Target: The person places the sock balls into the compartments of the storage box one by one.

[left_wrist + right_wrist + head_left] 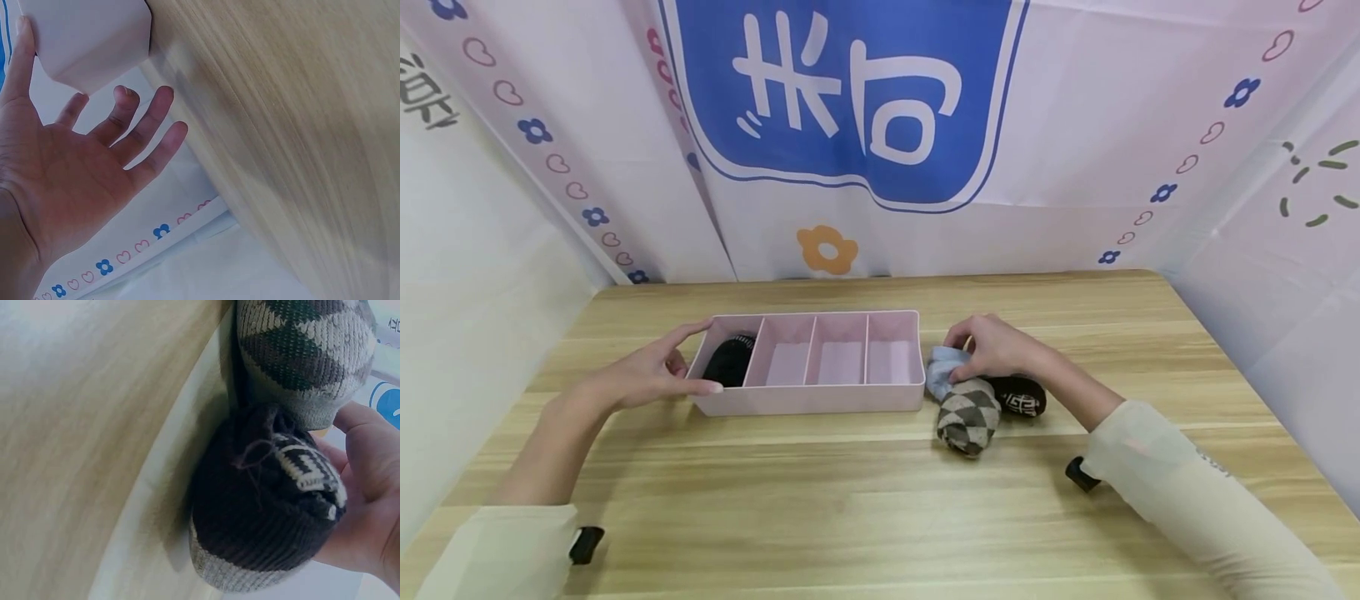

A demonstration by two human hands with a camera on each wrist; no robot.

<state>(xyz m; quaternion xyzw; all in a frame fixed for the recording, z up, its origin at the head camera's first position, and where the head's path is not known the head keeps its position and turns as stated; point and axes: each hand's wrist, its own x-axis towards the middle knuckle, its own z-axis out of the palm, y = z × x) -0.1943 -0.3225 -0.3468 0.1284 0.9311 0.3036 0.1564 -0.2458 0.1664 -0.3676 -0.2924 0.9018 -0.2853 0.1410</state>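
Note:
At the left end of a pink divided box [820,402], my left hand [632,375] holds it with the thumb on the front wall and a finger at the back corner. Its other fingers spread loosely below the box in the left wrist view. A rolled black sock [730,362] lies in the leftmost compartment. Right of the box, my right hand [998,347] pinches a rolled light-blue sock [940,375] between thumb and fingers. Close by lie a checked rolled sock [970,418] and a dark rolled sock [256,494] with white patterning, which hide the blue one in the right wrist view.
The box has several compartments split by thin dividers [811,350]. It stands on a wood-grain table [850,500]. Printed cloth [1037,167] hangs behind and at both sides. A black clip-like piece [1081,473] shows at the right sleeve, another [586,545] at the left.

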